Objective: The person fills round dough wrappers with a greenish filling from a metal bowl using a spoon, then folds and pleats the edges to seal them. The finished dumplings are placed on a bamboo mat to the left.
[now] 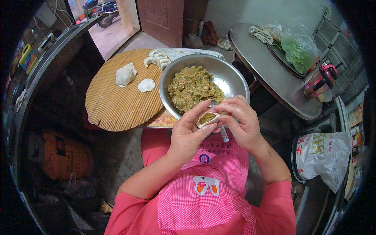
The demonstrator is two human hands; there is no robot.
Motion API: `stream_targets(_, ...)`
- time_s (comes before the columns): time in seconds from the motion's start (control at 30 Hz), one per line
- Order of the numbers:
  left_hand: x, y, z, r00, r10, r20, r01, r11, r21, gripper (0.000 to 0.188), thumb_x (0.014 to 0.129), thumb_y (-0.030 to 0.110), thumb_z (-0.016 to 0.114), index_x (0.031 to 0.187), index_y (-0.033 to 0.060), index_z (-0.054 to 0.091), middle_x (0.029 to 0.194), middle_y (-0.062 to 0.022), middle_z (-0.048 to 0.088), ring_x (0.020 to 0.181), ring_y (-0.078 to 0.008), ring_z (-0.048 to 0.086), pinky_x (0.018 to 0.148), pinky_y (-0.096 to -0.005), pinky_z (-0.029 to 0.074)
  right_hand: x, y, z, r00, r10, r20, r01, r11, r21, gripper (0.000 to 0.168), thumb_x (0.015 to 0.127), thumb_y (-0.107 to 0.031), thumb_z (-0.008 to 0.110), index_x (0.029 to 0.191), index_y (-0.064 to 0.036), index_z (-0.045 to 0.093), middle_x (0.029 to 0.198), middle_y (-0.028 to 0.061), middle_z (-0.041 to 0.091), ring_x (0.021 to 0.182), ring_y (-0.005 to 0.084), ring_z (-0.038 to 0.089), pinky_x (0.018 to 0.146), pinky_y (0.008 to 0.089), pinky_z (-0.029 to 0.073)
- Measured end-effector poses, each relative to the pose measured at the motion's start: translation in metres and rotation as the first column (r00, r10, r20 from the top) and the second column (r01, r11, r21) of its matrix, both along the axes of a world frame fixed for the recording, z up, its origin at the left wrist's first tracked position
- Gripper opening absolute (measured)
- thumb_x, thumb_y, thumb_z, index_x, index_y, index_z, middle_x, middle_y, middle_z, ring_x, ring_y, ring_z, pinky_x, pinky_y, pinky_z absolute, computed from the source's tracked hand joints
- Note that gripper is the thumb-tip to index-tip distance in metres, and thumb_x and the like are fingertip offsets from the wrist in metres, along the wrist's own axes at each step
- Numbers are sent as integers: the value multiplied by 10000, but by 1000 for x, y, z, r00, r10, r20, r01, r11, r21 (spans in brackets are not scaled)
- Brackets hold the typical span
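Note:
A partly folded dumpling [207, 118] with filling showing sits between my two hands at the near rim of a steel bowl [235, 73]. My left hand [189, 132] cradles it from the left, while the fingers of my right hand [242, 122] pinch its right edge. A spoon-like utensil [224, 134] projects below my right fingers; how it is held is partly hidden. Minced filling [194, 85] lies in the bowl's left part. On the round slatted board [123, 105] are a pile of dough wrappers [125, 75], a single wrapper [146, 85] and several folded dumplings [158, 59].
At the right stands a dark round table [273, 88] with a plastic bag of greens [299, 50], a cloth [260, 34] and a pink-lidded bottle [320, 80]. A bin lined with a white bag [321, 155] is at the lower right. A door [161, 22] is beyond the board.

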State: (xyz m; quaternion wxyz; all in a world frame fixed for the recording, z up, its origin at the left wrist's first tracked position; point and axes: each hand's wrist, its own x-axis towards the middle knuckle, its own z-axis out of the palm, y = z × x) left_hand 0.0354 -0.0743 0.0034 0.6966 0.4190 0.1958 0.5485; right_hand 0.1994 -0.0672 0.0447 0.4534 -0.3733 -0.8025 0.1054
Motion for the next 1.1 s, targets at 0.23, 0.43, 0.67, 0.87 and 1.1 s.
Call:
stream_targets(0.23, 1, -2, 5, 999, -44, 5, 44, 999, 18, 565, 849, -81, 556, 1362, -15, 327, 1264, -175, 489, 988, -219, 614, 785, -285, 559, 1, 2, 0, 999, 41, 6, -41, 999, 10, 106, 750, -39, 649, 855, -25, 636, 813, 112, 598, 771, 283, 561, 700, 360, 449)
stream_targets(0.43, -2, 0, 6, 996, -53, -70, 52, 999, -13, 596, 836, -76, 569, 1374, 1, 322, 1271, -184, 483, 944, -251, 633, 769, -319, 559, 3, 1, -1, 998, 13, 63, -16, 999, 41, 120, 757, -60, 647, 871, -24, 636, 837, 113, 596, 803, 285, 557, 730, 366, 446)
stream_targets(0.67, -3, 0, 10, 993, -52, -103, 56, 997, 44, 606, 839, -74, 568, 1381, 8, 312, 1225, -175, 519, 894, -204, 632, 706, -274, 553, 6, 3, 5, 990, 49, 129, -60, 995, 81, 153, 783, -96, 650, 915, -19, 639, 842, 116, 591, 770, 254, 541, 696, 325, 443)
stream_targets(0.87, -4, 1, 10, 989, -60, -133, 69, 996, 58, 619, 843, -68, 564, 1394, 23, 298, 1217, -147, 524, 880, -132, 608, 689, -225, 530, 6, 3, 4, 990, 24, 139, -40, 993, 109, 168, 780, -95, 654, 930, -25, 632, 851, 110, 589, 787, 264, 543, 695, 331, 438)
stream_targets(1.1, -3, 2, 11, 971, 4, -238, 21, 994, 104, 615, 845, -50, 581, 1392, 48, 316, 1218, -147, 530, 870, -158, 620, 650, -238, 547, 2, 3, 8, 986, 47, 162, -66, 991, 117, 137, 757, -55, 665, 887, -25, 632, 858, 106, 590, 800, 256, 544, 719, 338, 451)
